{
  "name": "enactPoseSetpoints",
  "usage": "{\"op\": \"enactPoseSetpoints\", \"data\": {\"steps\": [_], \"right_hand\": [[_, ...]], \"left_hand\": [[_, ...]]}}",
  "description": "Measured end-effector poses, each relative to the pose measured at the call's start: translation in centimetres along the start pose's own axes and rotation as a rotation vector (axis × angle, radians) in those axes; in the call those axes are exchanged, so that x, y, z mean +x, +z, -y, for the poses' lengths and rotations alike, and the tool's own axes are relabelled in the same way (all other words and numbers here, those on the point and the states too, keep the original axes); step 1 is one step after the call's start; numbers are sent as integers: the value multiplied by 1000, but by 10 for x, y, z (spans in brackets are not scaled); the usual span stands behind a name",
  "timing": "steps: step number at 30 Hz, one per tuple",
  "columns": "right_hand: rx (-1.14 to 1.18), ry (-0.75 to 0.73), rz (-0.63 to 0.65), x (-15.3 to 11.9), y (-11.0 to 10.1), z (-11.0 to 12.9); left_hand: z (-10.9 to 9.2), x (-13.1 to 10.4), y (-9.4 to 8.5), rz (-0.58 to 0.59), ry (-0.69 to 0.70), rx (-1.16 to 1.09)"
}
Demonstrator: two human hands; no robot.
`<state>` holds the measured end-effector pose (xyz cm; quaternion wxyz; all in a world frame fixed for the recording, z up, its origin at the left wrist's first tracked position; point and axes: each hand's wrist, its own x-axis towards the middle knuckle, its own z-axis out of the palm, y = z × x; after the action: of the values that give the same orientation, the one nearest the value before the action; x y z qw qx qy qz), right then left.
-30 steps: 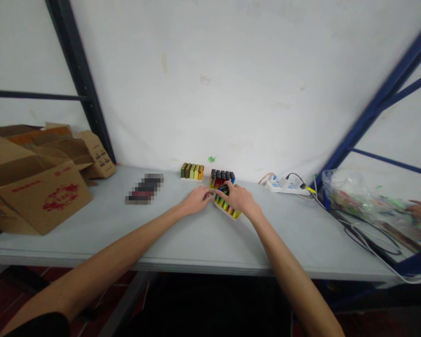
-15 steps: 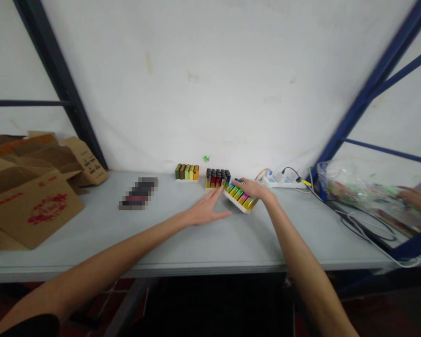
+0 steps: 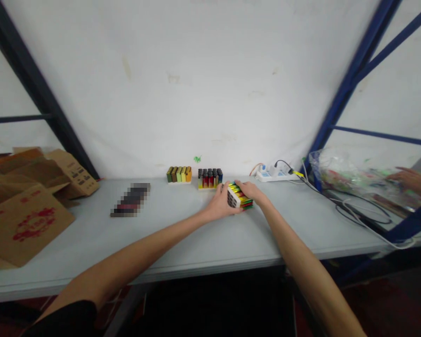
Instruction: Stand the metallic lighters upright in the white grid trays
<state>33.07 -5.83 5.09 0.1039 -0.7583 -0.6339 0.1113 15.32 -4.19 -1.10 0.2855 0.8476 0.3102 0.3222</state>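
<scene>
Between my two hands is a tray of lighters (image 3: 239, 197), tipped on its side so the white base with dark holes faces left. Its lighters are shiny yellow, green and red. My left hand (image 3: 219, 204) grips the base end, thumb low and fingers at the top. Around the far right side, my right hand (image 3: 250, 191) is closed on the lighters. Just behind my left hand stands a second tray of lighters (image 3: 210, 179), upright, with black tops and red and blue bodies. Further left is a third tray (image 3: 179, 175) with green, brown, yellow and orange lighters.
Open cardboard boxes (image 3: 31, 220) sit at the left. A pixelated dark object (image 3: 131, 200) lies on the grey table (image 3: 175, 252). At the back right is a white power strip (image 3: 275, 174) with cables. Beyond the blue post, another person's hand (image 3: 416, 182) is near clear plastic bags (image 3: 340, 168).
The lighter tray in my right hand has turned onto its side, its base now facing left. My left hand, open and apart before, has closed on it. The view has shifted slightly.
</scene>
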Motion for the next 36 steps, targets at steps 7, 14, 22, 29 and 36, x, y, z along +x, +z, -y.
{"op": "enactPoseSetpoints", "data": {"steps": [7, 14, 22, 29, 36], "right_hand": [[22, -26, -85, -5, 7, -4], [-56, -211, -262, -7, 10, 7], [-353, -474, -158, -8, 17, 8], [-412, -559, -170, 5, 22, -2], [-350, -464, -162, 6, 22, -5]], "left_hand": [[2, 3, -9, 33, 59, 5], [1, 6, -7, 48, 117, 4], [3, 6, -4, 43, 49, -40], [10, 8, -4, 44, 80, -39], [16, 8, -1, 31, 111, -58]]}}
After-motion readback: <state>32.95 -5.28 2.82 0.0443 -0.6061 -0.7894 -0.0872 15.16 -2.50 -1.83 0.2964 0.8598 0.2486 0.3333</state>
